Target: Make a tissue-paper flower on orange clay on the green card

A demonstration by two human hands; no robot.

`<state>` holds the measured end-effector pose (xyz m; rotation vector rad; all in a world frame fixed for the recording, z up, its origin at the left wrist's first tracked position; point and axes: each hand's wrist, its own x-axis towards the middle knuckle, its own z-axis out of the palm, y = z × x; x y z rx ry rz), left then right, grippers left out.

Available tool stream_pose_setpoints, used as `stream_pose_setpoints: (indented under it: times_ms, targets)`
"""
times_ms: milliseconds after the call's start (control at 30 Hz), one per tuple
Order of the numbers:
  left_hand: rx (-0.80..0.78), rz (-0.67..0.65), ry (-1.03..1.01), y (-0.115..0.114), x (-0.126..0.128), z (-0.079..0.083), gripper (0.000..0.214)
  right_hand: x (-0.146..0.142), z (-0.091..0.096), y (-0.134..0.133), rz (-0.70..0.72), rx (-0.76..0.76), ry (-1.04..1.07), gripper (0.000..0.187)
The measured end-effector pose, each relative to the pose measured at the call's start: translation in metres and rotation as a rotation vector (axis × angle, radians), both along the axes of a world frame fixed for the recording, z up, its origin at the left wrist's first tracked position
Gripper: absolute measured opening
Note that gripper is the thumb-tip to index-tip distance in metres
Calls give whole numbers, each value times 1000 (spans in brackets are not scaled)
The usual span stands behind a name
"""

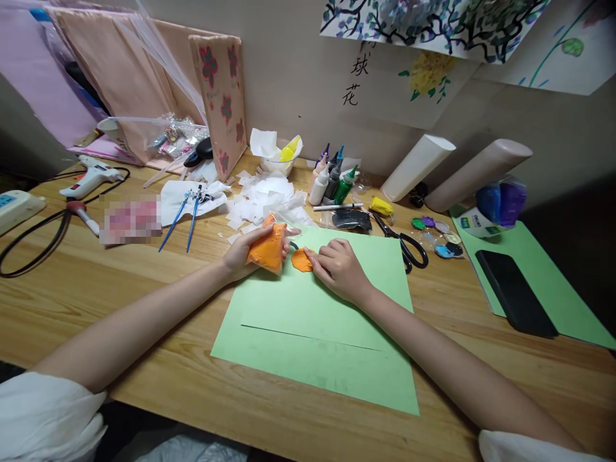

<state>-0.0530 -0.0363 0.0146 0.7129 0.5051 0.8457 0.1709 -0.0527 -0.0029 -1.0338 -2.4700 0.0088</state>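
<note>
My left hand (240, 253) is closed round a clear bag of orange clay (268, 247), held just above the top left of a light green paper sheet (317, 333). A flattened piece of orange clay (301, 260) lies on the sheet beside the bag. My right hand (339, 269) rests on the paper with its fingers curled, the fingertips pressing on that flat orange piece.
Black-handled scissors (409, 247), paint bottles (332, 183), torn white paper scraps (264, 199), two blue brushes (185, 215) and a glue gun (89, 179) lie behind. A black phone (514, 292) sits on a second green sheet at right. Two rolled tubes (476, 173) lean at the wall.
</note>
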Motion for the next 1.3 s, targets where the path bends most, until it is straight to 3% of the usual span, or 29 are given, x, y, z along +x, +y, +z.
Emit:
stream_pose_setpoints:
  times_ms: [1300]
  targets:
    - [-29,14,38,0,-2,-1,39,-2,-1,1,-13,24,11,30]
